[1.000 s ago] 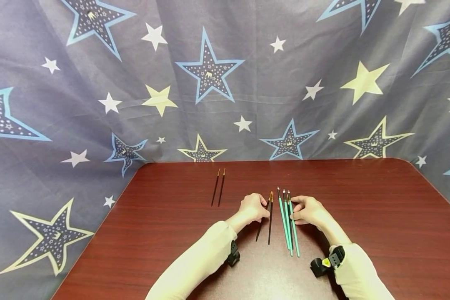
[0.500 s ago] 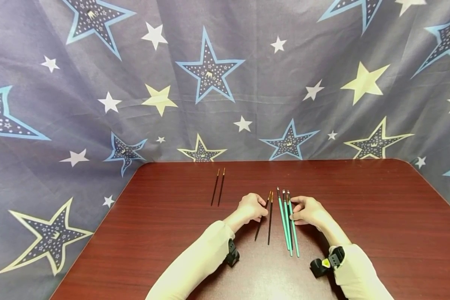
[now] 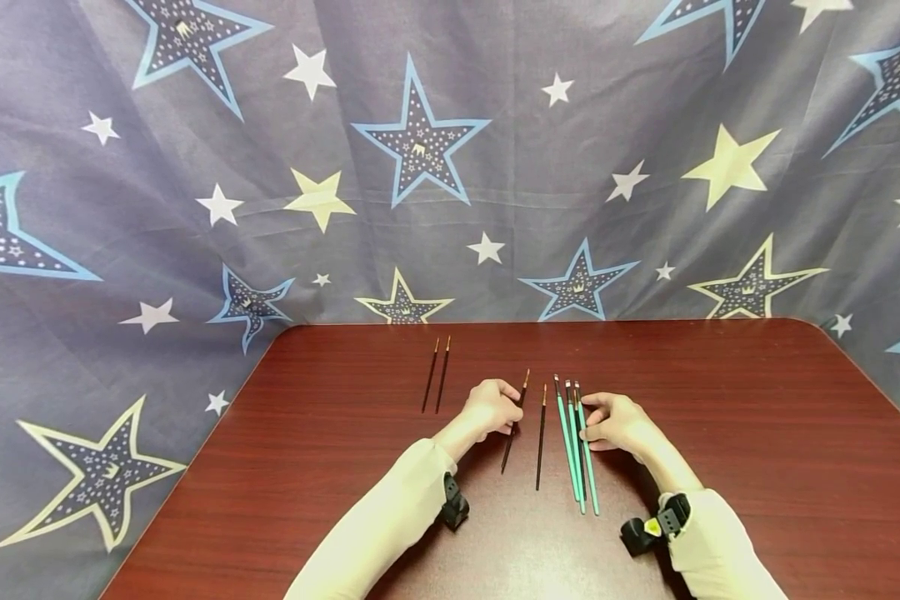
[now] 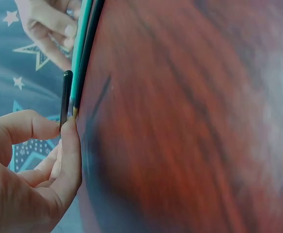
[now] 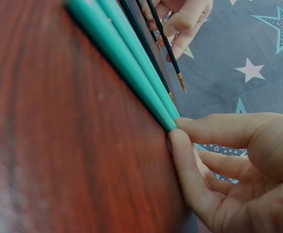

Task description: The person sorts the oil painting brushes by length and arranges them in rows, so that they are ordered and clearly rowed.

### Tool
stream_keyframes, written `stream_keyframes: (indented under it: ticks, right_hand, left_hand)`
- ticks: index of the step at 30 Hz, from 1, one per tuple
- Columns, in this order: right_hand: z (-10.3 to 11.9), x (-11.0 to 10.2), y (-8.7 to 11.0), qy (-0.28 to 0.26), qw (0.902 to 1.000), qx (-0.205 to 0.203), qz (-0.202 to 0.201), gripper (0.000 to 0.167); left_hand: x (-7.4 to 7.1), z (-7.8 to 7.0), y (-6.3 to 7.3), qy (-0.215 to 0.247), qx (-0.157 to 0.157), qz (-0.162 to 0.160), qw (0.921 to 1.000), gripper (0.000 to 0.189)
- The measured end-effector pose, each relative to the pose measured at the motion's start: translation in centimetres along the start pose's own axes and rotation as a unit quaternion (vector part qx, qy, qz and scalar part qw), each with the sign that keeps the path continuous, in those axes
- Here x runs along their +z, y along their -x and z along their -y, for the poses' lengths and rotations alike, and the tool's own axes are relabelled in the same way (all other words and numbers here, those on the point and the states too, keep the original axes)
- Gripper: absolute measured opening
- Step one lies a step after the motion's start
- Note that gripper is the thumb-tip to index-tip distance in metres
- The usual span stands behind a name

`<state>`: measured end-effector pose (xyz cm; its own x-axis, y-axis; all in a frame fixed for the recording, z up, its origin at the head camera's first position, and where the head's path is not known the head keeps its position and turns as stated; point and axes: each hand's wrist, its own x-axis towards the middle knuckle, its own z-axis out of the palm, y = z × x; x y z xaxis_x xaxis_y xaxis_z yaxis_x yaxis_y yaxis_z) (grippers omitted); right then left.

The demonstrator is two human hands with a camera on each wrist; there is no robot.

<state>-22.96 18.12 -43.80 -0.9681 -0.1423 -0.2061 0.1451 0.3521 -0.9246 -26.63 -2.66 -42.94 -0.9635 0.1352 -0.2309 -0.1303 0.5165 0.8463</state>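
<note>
Black paintbrush (image 3: 509, 445) slants, pinched in the left hand (image 3: 489, 407).

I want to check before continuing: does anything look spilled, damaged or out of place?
No spill or damage shows. Slightly odd: one black brush lies among teal brushes; the other black brushes are apart.

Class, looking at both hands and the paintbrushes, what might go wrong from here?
The left hand pinches a black brush in its fingertips, so it might slip. The right hand pinches the rightmost teal brush, and the neighbouring brushes lie close beside it; any tug could disturb them.
</note>
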Motion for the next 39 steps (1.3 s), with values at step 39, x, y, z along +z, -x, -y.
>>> stream_keyframes:
  ticks: [39]
  right_hand:
    - [-0.1, 0.1, -0.1, -0.008, 0.9999, 0.011, -0.009, 0.060]
  left_hand:
    - [-7.1, 3.1, -4.1, 0.084, 0.026, -0.091, 0.9919, 0.036]
